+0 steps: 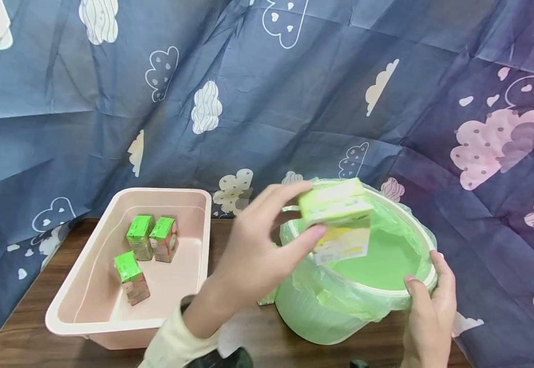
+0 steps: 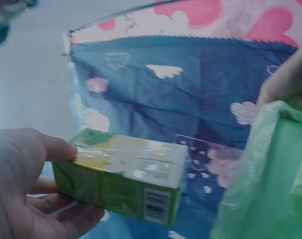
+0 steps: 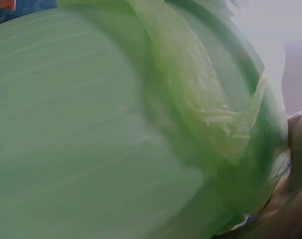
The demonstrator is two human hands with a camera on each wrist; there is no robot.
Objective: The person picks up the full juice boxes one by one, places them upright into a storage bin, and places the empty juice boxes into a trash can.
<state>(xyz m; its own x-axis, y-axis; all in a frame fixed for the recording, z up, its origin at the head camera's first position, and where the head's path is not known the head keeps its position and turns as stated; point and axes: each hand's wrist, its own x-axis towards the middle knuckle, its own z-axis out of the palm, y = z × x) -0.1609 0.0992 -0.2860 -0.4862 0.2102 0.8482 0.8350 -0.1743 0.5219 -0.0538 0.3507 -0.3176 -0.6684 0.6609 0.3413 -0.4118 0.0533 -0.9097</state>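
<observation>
My left hand grips a green-and-yellow drink carton between thumb and fingers, over the mouth of a pale green bin. In the left wrist view, the carton lies on its side with a barcode on one end. The bin tilts a little and is lined with a thin green plastic bag folded over its rim. My right hand pinches the bin's rim and bag at the right side. The right wrist view shows mostly the bin's ribbed wall.
A pink plastic tub stands at left with several green-topped drink cartons inside, one of them a leaning carton. Another carton sits beside the bin, mostly hidden by my left hand. A blue cloud-print cloth hangs behind the wooden table.
</observation>
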